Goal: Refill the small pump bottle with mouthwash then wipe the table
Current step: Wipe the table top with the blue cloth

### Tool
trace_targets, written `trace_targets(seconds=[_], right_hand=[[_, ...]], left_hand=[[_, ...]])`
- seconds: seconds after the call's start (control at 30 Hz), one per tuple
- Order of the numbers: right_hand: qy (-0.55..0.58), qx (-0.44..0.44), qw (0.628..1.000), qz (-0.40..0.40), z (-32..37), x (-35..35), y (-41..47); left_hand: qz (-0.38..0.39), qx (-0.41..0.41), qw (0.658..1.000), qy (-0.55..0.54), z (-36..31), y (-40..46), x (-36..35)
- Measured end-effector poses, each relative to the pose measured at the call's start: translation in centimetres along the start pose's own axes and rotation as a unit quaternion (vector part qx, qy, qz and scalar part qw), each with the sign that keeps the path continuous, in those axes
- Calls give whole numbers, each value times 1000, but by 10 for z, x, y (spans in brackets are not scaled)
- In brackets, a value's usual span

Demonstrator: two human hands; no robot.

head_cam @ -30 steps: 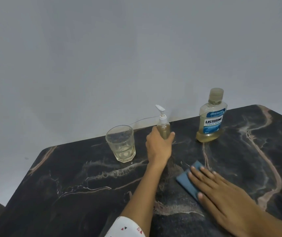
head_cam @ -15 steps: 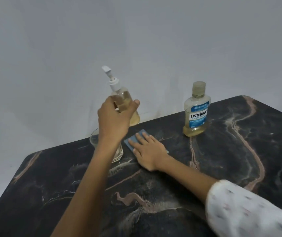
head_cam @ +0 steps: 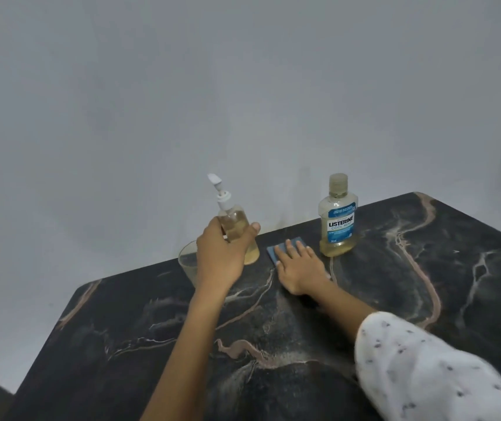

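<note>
Left hand [head_cam: 223,262] fingers grip pump bottle [head_cam: 237,229]; right hand [head_cam: 299,265] flat on cloth [head_cam: 276,249].

Mouthwash bottle [head_cam: 337,220] blue label: "LISTERINE", "COOL MINT" beneath; smaller print unreadable.

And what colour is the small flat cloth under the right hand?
Blue: the small flat cloth lies pressed under the right hand, best seen in the head view.

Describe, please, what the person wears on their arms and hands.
The right arm's sleeve is white with small dark specks and ends short of the wrist. The left forearm shows no sleeve. Both hands, left and right, are bare: no gloves, rings or watch visible.
</note>
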State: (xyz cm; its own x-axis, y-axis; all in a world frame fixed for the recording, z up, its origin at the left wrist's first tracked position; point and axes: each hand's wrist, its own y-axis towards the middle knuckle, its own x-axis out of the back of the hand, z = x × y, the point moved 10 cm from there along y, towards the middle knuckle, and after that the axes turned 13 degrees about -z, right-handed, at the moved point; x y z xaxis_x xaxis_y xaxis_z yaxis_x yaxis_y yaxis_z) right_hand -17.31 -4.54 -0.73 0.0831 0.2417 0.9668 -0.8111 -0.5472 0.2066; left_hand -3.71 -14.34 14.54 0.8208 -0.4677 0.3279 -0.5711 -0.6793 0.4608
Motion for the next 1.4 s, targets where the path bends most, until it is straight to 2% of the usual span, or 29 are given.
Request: trace_targets(seconds=[0.07, 0.17, 0.27, 0.3, 0.4, 0.5, 0.6, 0.63, 0.7, 0.77, 0.87, 0.93, 1.0, 1.07, 1.17, 1.3, 1.37, 1.4], right_hand=[[1, 44, 999, -4, 19, -1, -11], [35, 168, 985, -13, 40, 11, -84], [91, 273, 958, -15, 27, 33, -179], [69, 289, 954, -37, 11, 42, -201], [-41, 239, 966, -85, -55, 72, -210], [-3, 134, 991, -21, -117, 67, -168], [-25, 48, 998, -29, -130, 60, -133], [-31, 53, 998, -26, -122, 57, -132], [-16, 143, 987, -68, -93, 56, -149], [-19, 232, 971, -51, -80, 50, -180], [-61, 308, 949, -11, -102, 36, -216], [-54, 275, 960, -1, -138, 46, -215], [-2, 180, 983, 35, -175, 60, -202], [47, 114, 992, 14, -201, 71, -183], [32, 99, 994, -36, -213, 72, -148], [-33, 54, 998, -31, -198, 67, -108], [-40, 79, 996, -3, -174, 59, -117], [-32, 113, 993, -17, -160, 59, -129]], left_hand=[[6, 8, 1000, -1, 2, -8, -3], [15, 23, 1000, 2, 10, -16, -10], [22, 42, 999, 2, 22, -22, -22], [23, 50, 998, 1, 26, -25, -27], [22, 77, 997, -3, 37, -30, -45], [17, 96, 995, -1, 42, -32, -62], [15, 111, 994, -1, 47, -32, -80], [14, 115, 993, 4, 49, -32, -85], [11, 122, 992, 15, 54, -29, -92], [5, 126, 992, 25, 60, -24, -96], [-1, 118, 992, 39, 66, -18, -101], [-10, 111, 993, 49, 69, -17, -101], [-30, 102, 993, 56, 70, -18, -98], [-58, 95, 992, 63, 68, -20, -93], [-106, 99, 986, 76, 65, -23, -86], [-142, 113, 979, 90, 62, -25, -82], [-148, 123, 977, 91, 63, -25, -86], [-149, 129, 976, 93, 63, -24, -89]])
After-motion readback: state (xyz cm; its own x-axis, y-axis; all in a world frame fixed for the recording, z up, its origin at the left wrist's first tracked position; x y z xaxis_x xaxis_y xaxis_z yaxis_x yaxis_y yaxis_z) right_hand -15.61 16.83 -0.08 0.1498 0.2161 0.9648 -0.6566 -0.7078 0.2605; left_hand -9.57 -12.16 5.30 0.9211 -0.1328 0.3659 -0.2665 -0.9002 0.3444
